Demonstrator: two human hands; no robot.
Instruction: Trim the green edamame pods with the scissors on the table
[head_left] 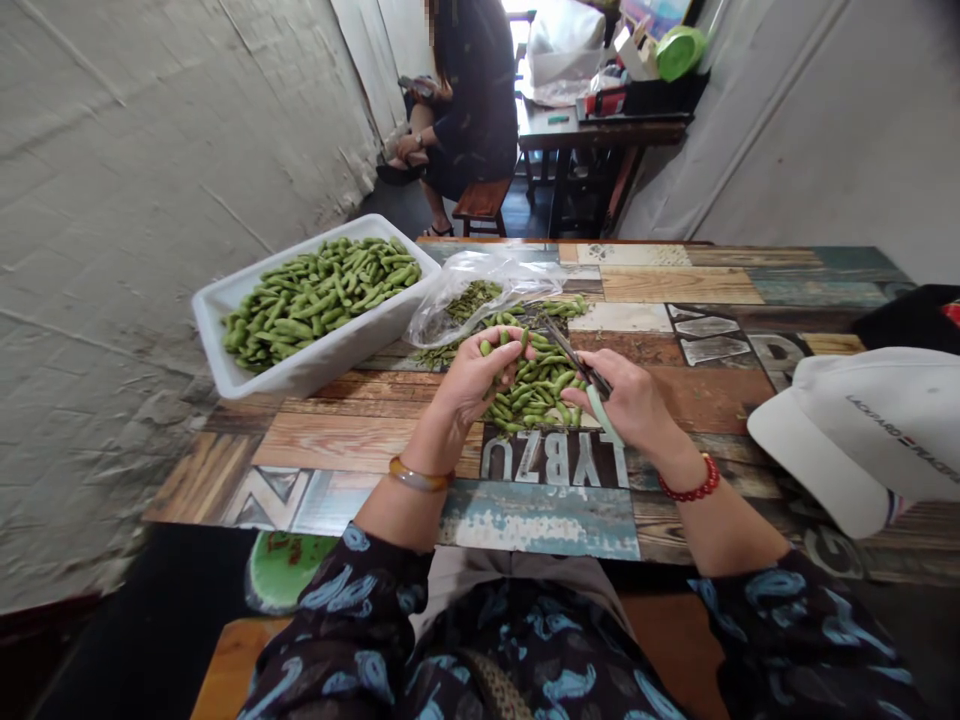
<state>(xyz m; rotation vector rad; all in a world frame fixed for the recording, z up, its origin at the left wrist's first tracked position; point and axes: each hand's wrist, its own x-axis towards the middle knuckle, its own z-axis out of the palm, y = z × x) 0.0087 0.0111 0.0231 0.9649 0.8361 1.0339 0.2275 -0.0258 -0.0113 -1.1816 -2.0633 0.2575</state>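
Note:
Several green pods are held in my left hand (pixel 484 370), its fingers curled round them above the loose pile. My right hand (pixel 626 395) is closed on a pair of scissors (pixel 594 385) with pale green on the handle; the dark blades point up and left, toward the pods in my left hand. Beneath and between both hands lies a pile of green pods (pixel 536 395) on the patchwork-patterned table (pixel 360 440). Just behind my left hand, a clear plastic bag (pixel 450 285) lies with small green trimmings (pixel 476 298) by it.
A white tub (pixel 315 378) full of green pods (pixel 322 295) stands at the back left. At the right edge lies a white cap (pixel 862 430). Beyond the table a person (pixel 476 100) sits on a wooden stool (pixel 482 200), near another table (pixel 600 130) bearing bags and boxes.

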